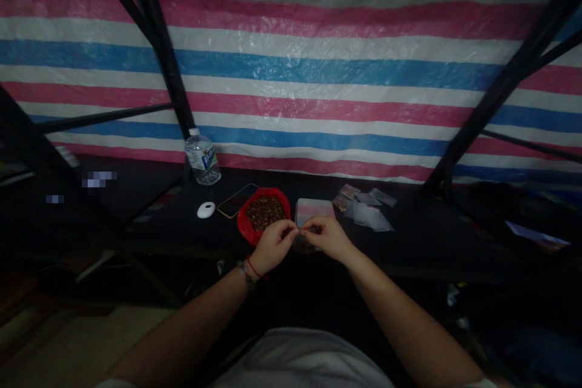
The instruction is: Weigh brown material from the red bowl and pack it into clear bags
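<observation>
- Two bare forearms reach forward from the bottom edge over a white garment, meeting at the near edge of the dark table [409, 236].
- Left hand [271, 247]: fingers pinched closed on the top edge of a small clear bag [302, 244]; a red string and a bracelet sit on its wrist.
- Right hand [328, 236]: fingers likewise pinched on the same bag's top edge, its fingertips almost touching the left hand's.
- Small clear bag hangs between and below the two hands, at the table's near edge; contents too dark to tell.
- Just beyond the left hand: red bag [262, 214], open at the top, holding brown granular pieces.
- Just beyond the right hand: stack of flat clear bags [313, 210], lying flat.
- Right of that stack: loose clear bags [367, 209] scattered on the table.
- Left of the red bag: phone [236, 200], lying flat, then a small white oval object [206, 210].
- Farther back: water bottle [202, 157], upright, near a black frame post.
- Behind everything: striped tarp [318, 73] in pink, white and blue.
</observation>
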A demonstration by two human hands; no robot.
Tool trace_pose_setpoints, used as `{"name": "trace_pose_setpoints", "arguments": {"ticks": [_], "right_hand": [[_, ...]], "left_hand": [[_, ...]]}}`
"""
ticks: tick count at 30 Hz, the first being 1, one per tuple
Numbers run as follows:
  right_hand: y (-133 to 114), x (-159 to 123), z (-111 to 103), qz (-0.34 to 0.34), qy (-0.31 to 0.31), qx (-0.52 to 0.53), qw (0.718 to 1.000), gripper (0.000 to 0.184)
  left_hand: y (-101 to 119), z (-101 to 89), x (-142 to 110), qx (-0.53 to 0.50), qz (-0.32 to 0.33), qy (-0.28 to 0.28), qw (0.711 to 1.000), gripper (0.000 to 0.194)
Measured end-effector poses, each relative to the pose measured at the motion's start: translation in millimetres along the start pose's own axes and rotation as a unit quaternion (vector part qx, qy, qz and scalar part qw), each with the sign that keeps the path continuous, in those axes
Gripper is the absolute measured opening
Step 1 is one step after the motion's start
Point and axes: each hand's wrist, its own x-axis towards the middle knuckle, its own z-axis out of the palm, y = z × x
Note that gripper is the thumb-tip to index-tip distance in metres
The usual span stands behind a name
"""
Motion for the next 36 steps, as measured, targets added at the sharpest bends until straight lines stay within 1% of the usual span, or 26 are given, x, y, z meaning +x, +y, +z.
{"name": "trace_pose_setpoints", "arguments": {"ticks": [3, 6, 11, 13, 16, 18, 22, 25, 27, 30, 34, 36], "right_hand": [[-1, -1, 2, -0.006, 0.012, -0.017, 1.000, 0.009], [-2, 0, 1, -0.008, 0.010, -0.029, 1.000, 0.009], [-2, 0, -2, 0.004, -0.003, -0.003, 1.000, 0.011], [-4, 0, -4, 0.008, -0.011, -0.010, 1.000, 0.011], [-9, 0, -8, -0.005, -0.012, -0.042, 0.999, 0.010], [-14, 0, -12, -0.015, -0.002, -0.062, 0.998, 0.011], [-19, 1, -18, -0.025, 0.015, -0.077, 0.997, 0.012], [-19, 2, -21, -0.013, 0.047, -0.075, 0.996, 0.012], [-17, 3, -22, -0.001, 0.071, -0.067, 0.995, 0.015], [-14, 3, -23, 0.008, 0.080, -0.050, 0.996, 0.020], [-10, 3, -27, -0.007, 0.084, -0.026, 0.996, 0.024], [-7, 3, -29, -0.022, 0.085, 0.006, 0.996, 0.029]], "left_hand": [[2, 1.9, -1, 0.018, 0.003, 0.002, 1.000, 0.016], [1, 2.3, -2, 0.016, 0.001, 0.004, 1.000, 0.016], [1, -1.6, -1, 0.013, 0.011, -0.013, 1.000, 0.016], [3, -3.8, -1, 0.030, 0.022, -0.023, 0.999, 0.016], [6, -7.2, 0, 0.069, 0.038, -0.028, 0.997, 0.017], [6, -9.7, 1, 0.087, 0.045, -0.024, 0.995, 0.017], [5, -15.6, 3, 0.101, 0.043, 0.003, 0.994, 0.015], [4, -20.2, 6, 0.103, 0.029, 0.014, 0.994, 0.016], [4, -22.7, 8, 0.097, 0.020, 0.013, 0.995, 0.016], [6, -25.7, 10, 0.084, 0.010, 0.010, 0.996, 0.016], [12, -29.0, 10, 0.055, 0.003, 0.017, 0.998, 0.016], [14, -30.4, 9, 0.037, -0.003, 0.026, 0.999, 0.016]]}}
